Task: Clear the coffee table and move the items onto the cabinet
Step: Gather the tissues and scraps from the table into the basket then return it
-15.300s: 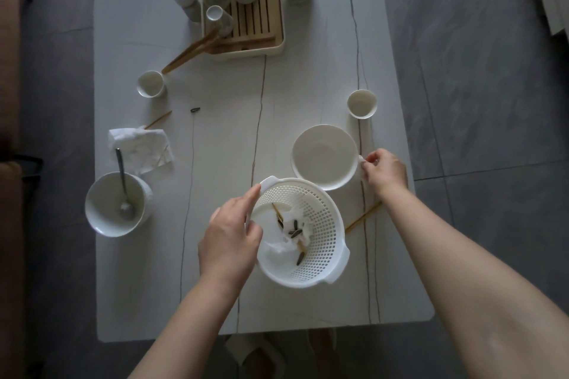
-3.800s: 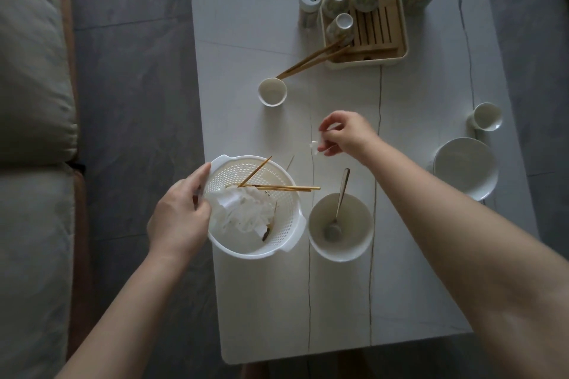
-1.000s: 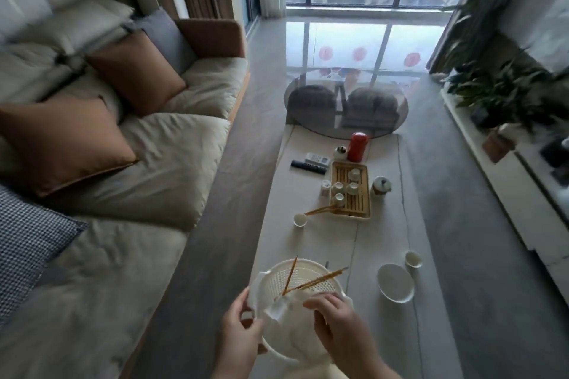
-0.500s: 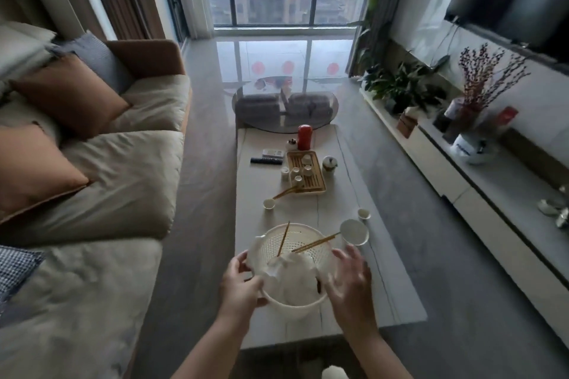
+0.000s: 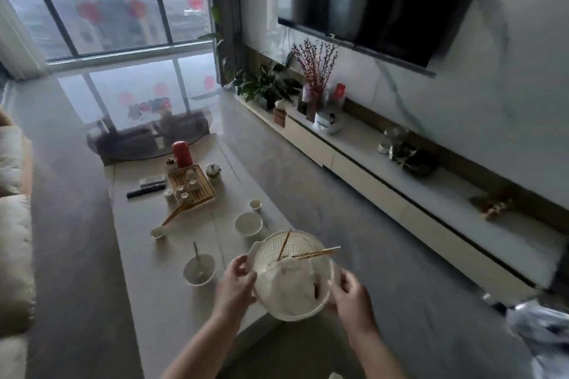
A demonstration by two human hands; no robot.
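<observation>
I hold a white perforated colander (image 5: 311,243) in both hands, lifted off the coffee table (image 5: 154,295) and hanging past its right edge. My left hand (image 5: 235,284) grips the left rim and my right hand (image 5: 351,292) grips the right rim. Inside lie crumpled white tissue (image 5: 286,280) and thin wooden sticks (image 5: 314,254) that poke out over the rim. On the table stand a bowl with a spoon (image 5: 198,269), a second white bowl (image 5: 248,224), two small cups (image 5: 158,232) (image 5: 255,204) and a wooden tea tray (image 5: 191,186) with cups. The long low cabinet (image 5: 385,181) runs along the right wall.
On the cabinet top sit a vase of red branches (image 5: 314,77), potted plants (image 5: 268,86), a white appliance (image 5: 328,122) and dark dishes (image 5: 412,157). A red canister (image 5: 182,154) and remote (image 5: 146,191) sit at the table's far end. A sofa (image 5: 12,224) lines the left.
The view has swung right toward the cabinet and TV wall. The colander has moved right, off the table, and my right hand now grips its rim.
</observation>
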